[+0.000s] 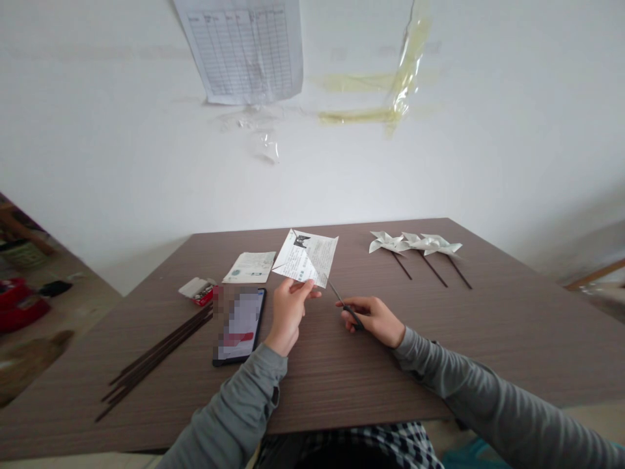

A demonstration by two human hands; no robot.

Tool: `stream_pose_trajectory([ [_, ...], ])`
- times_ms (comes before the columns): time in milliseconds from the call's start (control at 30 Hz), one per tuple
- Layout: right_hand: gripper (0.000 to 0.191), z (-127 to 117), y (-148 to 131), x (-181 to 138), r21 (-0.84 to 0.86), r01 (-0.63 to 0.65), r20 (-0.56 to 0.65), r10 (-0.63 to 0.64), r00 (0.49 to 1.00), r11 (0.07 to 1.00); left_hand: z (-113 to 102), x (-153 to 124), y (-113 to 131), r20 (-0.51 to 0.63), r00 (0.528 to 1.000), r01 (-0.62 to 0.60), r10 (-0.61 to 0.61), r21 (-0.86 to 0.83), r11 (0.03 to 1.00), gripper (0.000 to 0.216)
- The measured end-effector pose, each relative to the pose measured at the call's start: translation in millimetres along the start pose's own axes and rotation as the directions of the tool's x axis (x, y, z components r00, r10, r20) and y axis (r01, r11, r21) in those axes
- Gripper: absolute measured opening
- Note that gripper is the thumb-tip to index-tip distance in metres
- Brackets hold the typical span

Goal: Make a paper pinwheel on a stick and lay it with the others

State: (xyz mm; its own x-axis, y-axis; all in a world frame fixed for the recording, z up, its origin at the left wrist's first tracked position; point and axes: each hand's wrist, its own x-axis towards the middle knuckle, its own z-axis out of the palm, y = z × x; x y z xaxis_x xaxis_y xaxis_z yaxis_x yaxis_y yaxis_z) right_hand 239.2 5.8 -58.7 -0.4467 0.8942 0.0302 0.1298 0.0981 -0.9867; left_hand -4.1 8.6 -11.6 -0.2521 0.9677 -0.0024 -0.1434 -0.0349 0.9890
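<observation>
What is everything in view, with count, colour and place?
Printed paper: 1, white, centre
Scissors: 1, black-handled, centre
Pinwheels: 3, white on dark sticks, table's right
Loose paper: count unclear, off-white, left of printed paper
Small box: 1, red and white, table's left
Loose sticks: several, dark brown, table's left
Phone: 1, black-edged, left of centre
Table: 1, brown, foreground
Wall: 1, white, behind table
Wall sheet: 1, white, upper left
Tape: several strips, yellowish and clear, wall
Floor items: several, one red, far left
Unclear item: 1, blue, bottom right
Checked cloth: 1, black and white, bottom centre
Sleeves: 2, grey, both arms
Left hand: 1, holding printed paper
Right hand: 1, holding scissors
</observation>
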Motion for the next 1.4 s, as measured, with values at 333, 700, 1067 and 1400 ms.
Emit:
stream_pose_trajectory([
  [333,0.081,2.4,3.7,0.6,0.038,0.021,0.073,-0.024,0.997,0.999,1.7,-1.0,-0.9,-0.001,1.000,0.003,-0.003,-0.025,1.000,0.029],
  [700,0.084,2.5,1.9,0.7,0.039,0.029,0.071,-0.032,0.997,0.999,6.4,-7.7,5.5,0.034,0.999,0.037,-0.038,0.018,0.999,0.025],
  [1067,0.087,2.5,0.3,1.6,0.058,0.020,0.065,-0.024,0.998,0.998,9.1,-10.4,10.4,0.044,0.997,0.056,-0.058,0.036,0.998,0.021],
  [1400,0.085,3.9,-1.5,0.5,0.083,0.011,0.052,-0.016,0.999,0.997,7.1,-9.9,6.2,0.067,0.997,0.045,-0.048,0.039,0.998,0.032],
])
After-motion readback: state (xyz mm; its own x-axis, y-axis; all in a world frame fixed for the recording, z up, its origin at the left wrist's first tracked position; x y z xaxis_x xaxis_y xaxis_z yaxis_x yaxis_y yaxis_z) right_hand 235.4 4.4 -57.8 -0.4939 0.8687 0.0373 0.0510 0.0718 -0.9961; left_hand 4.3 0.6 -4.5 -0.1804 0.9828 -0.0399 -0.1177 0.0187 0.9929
